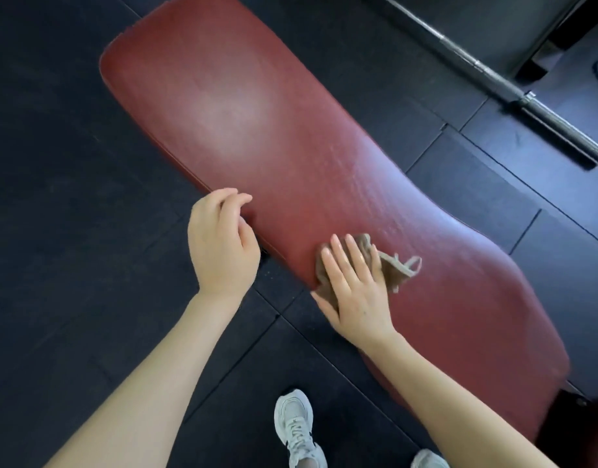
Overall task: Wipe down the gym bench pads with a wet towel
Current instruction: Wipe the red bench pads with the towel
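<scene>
The black rubber floor [54, 163] is lying under a long red bench pad [257, 130], whose long axis is running from far left to near right. A steel barbell [486, 72] is lying on the floor at far right. The left hand [221, 244] is resting loosely bent fingers on the pad's near edge, gripping nothing. The right hand [355, 288] is pressing flat, fingers straight and slightly spread, on a crumpled brown towel [392, 268] sitting on the pad beside that same near edge.
</scene>
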`<action>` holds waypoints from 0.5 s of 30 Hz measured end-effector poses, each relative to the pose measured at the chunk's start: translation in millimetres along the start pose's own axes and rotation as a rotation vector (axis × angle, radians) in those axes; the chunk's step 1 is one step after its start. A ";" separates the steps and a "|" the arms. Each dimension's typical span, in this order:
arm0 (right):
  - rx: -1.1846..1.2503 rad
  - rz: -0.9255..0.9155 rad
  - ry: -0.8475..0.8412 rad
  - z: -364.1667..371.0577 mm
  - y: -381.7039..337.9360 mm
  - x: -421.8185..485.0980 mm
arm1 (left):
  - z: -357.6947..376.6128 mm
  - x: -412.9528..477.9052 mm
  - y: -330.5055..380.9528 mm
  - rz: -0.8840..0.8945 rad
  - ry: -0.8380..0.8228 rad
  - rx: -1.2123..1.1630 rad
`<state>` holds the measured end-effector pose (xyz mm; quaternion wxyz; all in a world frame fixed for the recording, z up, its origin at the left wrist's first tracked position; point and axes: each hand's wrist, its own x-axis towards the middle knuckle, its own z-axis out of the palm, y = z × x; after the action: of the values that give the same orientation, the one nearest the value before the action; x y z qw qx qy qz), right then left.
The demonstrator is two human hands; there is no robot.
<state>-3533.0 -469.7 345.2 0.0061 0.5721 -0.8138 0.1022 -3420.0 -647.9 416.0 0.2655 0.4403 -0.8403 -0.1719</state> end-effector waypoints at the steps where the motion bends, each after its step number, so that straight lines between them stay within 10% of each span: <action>1: 0.007 0.046 -0.018 0.6 17.3 -35.4 | 9.4 -7.0 12.3 0.059 -0.042 -0.010; 7: 0.072 0.258 -0.020 -0.8 65.6 -142.3 | 65.1 -59.0 91.4 0.326 -0.306 -0.046; 15: 0.041 0.100 0.010 -4.5 119.5 -127.7 | 100.2 -112.0 156.7 0.453 -0.360 -0.039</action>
<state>-3600.8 -311.3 314.3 -0.0066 0.5303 -0.8389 0.1220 -3528.7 -462.6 384.7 0.1522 0.1985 -0.9474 -0.1997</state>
